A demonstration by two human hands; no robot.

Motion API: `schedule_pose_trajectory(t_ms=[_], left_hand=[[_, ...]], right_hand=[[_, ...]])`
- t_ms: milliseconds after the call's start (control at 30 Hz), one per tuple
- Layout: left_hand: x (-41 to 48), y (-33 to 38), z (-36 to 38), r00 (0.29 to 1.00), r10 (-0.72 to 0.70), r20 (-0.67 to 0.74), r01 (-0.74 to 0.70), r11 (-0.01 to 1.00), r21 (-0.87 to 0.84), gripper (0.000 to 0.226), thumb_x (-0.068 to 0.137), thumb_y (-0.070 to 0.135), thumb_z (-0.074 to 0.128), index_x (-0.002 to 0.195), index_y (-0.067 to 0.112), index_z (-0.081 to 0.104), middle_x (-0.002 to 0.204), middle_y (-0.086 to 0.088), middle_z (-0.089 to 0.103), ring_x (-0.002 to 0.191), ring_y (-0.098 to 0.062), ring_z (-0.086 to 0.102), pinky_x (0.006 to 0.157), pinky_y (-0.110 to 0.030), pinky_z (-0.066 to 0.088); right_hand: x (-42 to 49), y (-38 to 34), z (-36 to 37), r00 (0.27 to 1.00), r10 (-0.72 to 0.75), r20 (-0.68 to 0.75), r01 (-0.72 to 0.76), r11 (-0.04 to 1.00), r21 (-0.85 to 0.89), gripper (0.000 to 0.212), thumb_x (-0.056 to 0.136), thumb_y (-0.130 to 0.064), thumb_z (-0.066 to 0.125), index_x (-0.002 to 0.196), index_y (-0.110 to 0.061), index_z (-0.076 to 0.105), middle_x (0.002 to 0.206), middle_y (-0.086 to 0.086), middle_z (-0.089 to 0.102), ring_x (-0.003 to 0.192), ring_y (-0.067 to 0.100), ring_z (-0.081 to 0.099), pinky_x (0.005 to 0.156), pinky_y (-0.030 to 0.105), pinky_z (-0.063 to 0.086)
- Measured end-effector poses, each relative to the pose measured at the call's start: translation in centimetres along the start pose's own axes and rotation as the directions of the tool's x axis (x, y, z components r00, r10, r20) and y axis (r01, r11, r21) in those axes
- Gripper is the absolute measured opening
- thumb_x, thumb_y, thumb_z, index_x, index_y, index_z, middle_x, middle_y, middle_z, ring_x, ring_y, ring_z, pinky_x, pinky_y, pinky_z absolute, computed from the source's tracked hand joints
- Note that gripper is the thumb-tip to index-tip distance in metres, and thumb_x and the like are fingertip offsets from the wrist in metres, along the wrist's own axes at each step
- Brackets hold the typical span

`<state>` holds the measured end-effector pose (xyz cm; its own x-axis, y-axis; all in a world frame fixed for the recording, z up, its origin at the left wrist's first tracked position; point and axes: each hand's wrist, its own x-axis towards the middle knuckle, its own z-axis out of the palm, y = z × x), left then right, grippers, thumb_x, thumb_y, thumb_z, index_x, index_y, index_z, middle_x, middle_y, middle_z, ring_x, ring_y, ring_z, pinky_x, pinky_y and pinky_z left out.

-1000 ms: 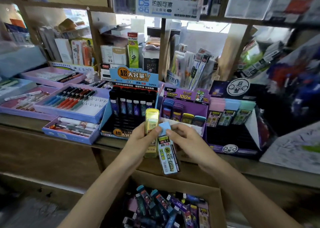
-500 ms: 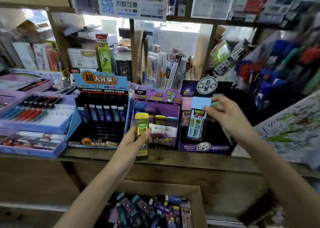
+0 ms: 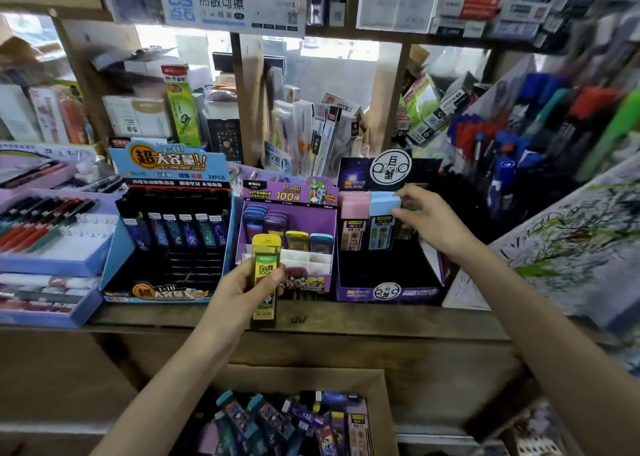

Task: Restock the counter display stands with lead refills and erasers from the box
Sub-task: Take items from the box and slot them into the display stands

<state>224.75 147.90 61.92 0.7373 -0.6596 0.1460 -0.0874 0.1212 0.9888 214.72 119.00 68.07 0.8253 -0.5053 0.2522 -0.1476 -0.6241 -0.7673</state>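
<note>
Blue-capped refill (image 3: 381, 228), cap corner pinched by right grip (image 3: 431, 225)

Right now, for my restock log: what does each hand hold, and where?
Left hand grips the yellow refill case around its middle; right hand pinches the blue-capped refill by its cap.

Stationery shop: wooden counter (image 3: 346, 317) w/ retail display stands (image 3: 166, 233), pen trays (image 3: 52, 244), shelves crammed w/ boxed stock (image 3: 138, 119).
</note>
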Motion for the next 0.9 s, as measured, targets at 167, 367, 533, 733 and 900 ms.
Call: schedule_pose_trajectory(t_ms=[167, 367, 533, 733, 900], left_hand=[[0.1, -0.3, 0.4, 0.999, -0.034, 0.021, 0.035, 0.999, -0.009, 0.022, 0.074, 0.042, 0.062, 0.091, 0.031, 0.072, 0.079, 0.008, 0.070, 0.081, -0.005, 0.066, 0.075, -0.029, 0.047], [0.0, -0.2, 1.6, 0.998, -0.044, 0.035, 0.045, 0.999, -0.022, 0.026, 0.073, 0.036, 0.063, 0.094, 0.023, 0.069, 0.085, 0.010, 0.073, 0.078, -0.004, 0.067, 0.073, -0.022, 0.053], [-0.2, 0.2, 1.7, 1.000, -0.011, 0.025, 0.011, 0.999, -0.032, 0.026, 0.074, 0.035, 0.062, 0.095, 0.022, 0.069, 0.083, 0.008, 0.072, 0.076, -0.005, 0.066, 0.072, -0.015, 0.052], [-0.3, 1.1, 0.8, 0.998, 0.050, 0.050, -0.049, 0.999, -0.008, 0.023, 0.076, 0.035, 0.061, 0.096, 0.027, 0.069, 0.086, 0.009, 0.073, 0.078, -0.004, 0.066, 0.070, -0.015, 0.051], [-0.7, 1.8, -0.5, 0.994, 0.101, 0.043, -0.102, 0.995, 0.016, 0.023, 0.078, 0.029, 0.061, 0.099, 0.022, 0.068, 0.087, 0.001, 0.070, 0.081, -0.005, 0.062, 0.071, -0.015, 0.049]], right_hand=[[-0.2, 1.2, 1.3, 0.981, 0.177, -0.083, -0.165, 0.977, 0.137, 0.017, 0.092, -0.006, 0.057, 0.108, -0.006, 0.060, 0.099, 0.009, 0.063, 0.094, 0.019, 0.059, 0.074, 0.026, 0.053], [-0.7, 0.3, 1.2, 0.976, 0.106, -0.189, -0.158, 0.945, -0.288, 0.026, 0.092, -0.018, 0.060, 0.084, 0.006, 0.068, 0.079, 0.016, 0.068, 0.077, 0.030, 0.066, 0.072, 0.035, 0.053], [-2.9, -2.7, 1.5, 0.967, -0.002, -0.256, -0.180, 0.709, -0.682, 0.044, 0.095, -0.041, 0.048, 0.067, -0.008, 0.054, 0.060, 0.005, 0.051, 0.069, 0.034, 0.060, 0.055, 0.032, 0.042], [-5.8, -9.0, 6.2, 0.984, -0.009, 0.177, -0.024, 0.983, 0.183, 0.009, 0.088, -0.035, 0.061, 0.085, -0.029, 0.068, 0.080, -0.005, 0.071, 0.074, 0.006, 0.067, 0.061, 0.019, 0.053], [-6.0, -11.4, 10.9, 0.966, -0.059, 0.251, -0.030, 0.941, 0.337, 0.008, 0.086, -0.019, 0.067, 0.082, -0.026, 0.066, 0.084, 0.001, 0.068, 0.078, 0.010, 0.062, 0.073, 0.029, 0.054]])
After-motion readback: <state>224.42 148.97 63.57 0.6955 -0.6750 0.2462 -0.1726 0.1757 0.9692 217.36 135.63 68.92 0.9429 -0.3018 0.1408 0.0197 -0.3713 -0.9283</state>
